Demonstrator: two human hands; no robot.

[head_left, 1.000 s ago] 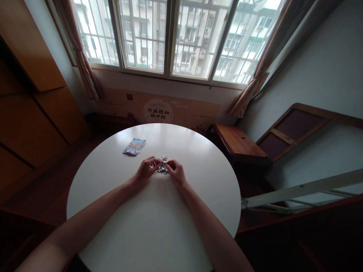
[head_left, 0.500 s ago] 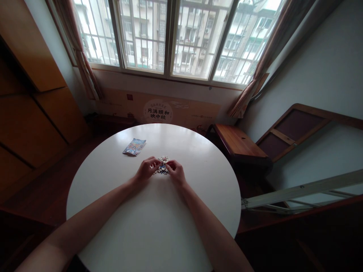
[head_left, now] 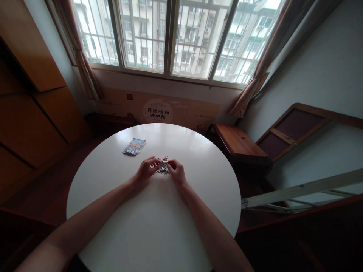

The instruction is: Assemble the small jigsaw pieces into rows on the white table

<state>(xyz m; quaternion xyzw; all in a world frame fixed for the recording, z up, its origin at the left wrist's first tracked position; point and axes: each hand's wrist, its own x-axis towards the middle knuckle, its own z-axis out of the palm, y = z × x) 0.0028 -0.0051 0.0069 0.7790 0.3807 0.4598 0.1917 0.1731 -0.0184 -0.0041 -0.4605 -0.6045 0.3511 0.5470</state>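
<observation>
A small heap of jigsaw puzzle pieces (head_left: 163,170), pale and blue, lies on the round white table (head_left: 136,226). My left hand (head_left: 146,167) is at the heap's left side, its thumb and fingers curled in a pinch among the pieces. From the right, my right hand (head_left: 177,170) faces it with thumb and forefinger pinched at the pieces. The fingertips nearly meet over the heap, and single pieces between them are too small to make out clearly. Beyond my left hand lies a colourful printed packet (head_left: 134,147), flat and untouched.
A wooden bench (head_left: 241,140) stands behind the table's right edge. Wooden cabinets (head_left: 36,124) line the left side, and a barred window (head_left: 167,37) is ahead. A pale metal frame (head_left: 300,189) leans at the right.
My fingers have shifted slightly among the pieces, and more pale pieces show in the middle of the heap. The packet stays where it was.
</observation>
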